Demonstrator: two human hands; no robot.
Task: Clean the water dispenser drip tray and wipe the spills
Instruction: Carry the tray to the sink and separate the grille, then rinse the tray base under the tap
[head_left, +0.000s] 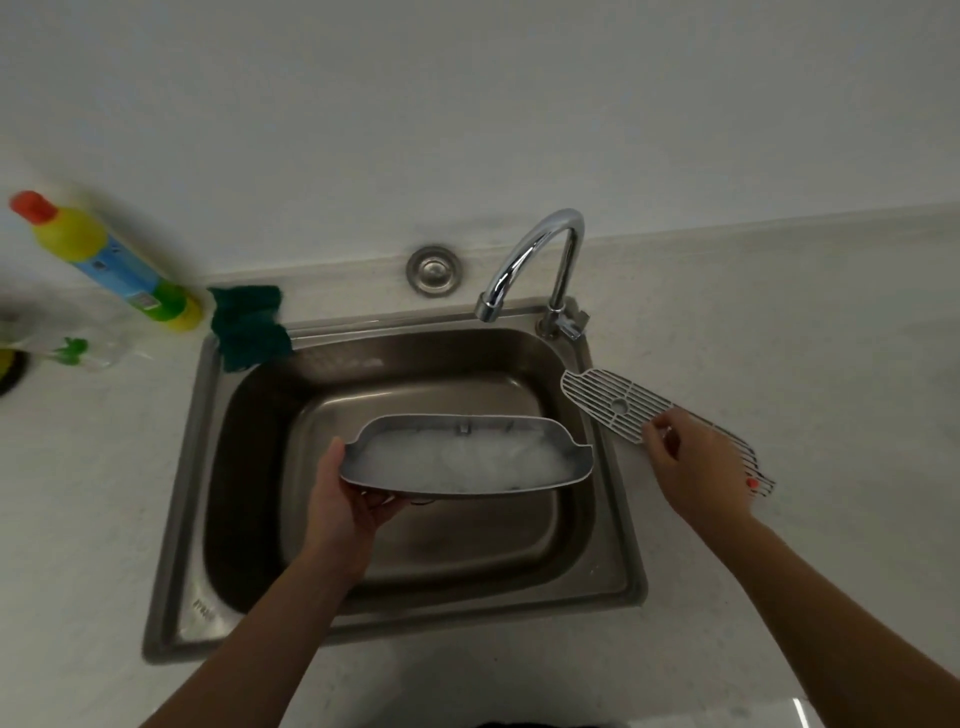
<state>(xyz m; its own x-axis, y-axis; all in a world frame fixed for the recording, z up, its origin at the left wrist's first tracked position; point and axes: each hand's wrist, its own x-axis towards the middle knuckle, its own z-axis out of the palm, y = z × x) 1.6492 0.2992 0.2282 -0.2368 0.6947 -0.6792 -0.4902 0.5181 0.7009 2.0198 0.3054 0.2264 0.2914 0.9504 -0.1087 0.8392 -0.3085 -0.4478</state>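
My left hand (345, 496) grips the left end of the grey drip tray (467, 454) and holds it level over the steel sink (208, 467). The tray's inside looks white and wet. On the counter right of the sink lies the slotted tray grille (618, 397), slanting toward the lower right. My right hand (696, 467) rests on the grille's middle, fingers curled over its edge, hiding part of it.
A chrome tap (535, 260) arches over the sink's back rim. At the sink's back left corner a green cloth (249, 327) lies on the rim. A yellow detergent bottle (104, 260) stands at far left. A round metal plug (434, 270) sits behind the sink.
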